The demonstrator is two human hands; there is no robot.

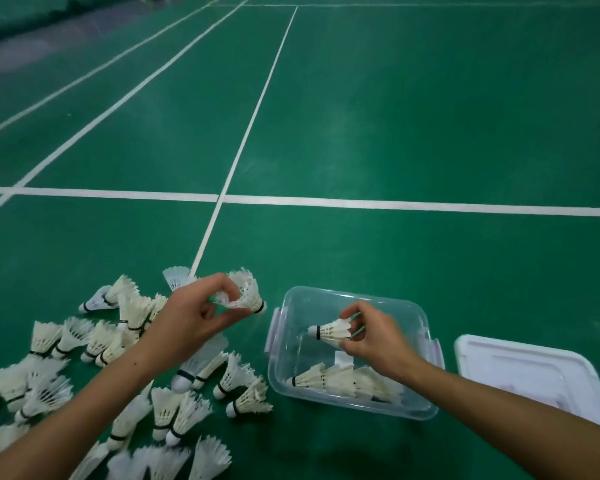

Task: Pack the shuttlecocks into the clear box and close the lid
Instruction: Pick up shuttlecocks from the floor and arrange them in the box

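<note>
A clear box (pixel 420 403) stands open on the green court floor at the lower middle, with a few white shuttlecocks (pixel 340 379) lying in its near end. Over the box, my right hand (pixel 371 337) pinches one shuttlecock (pixel 329 330) by its feathers, cork pointing left. To the left of the box, my left hand (pixel 191 317) holds another shuttlecock (pixel 248 294) by its feather skirt, cork pointing right. Several loose shuttlecocks (pixel 125 368) lie in a heap on the floor at the lower left. The white lid (pixel 534 372) lies flat to the right of the box.
White court lines (pixel 291 200) cross the green floor beyond the box. The box has pale purple latches (pixel 272 330) on its left and right sides. Open floor stretches ahead and to the right.
</note>
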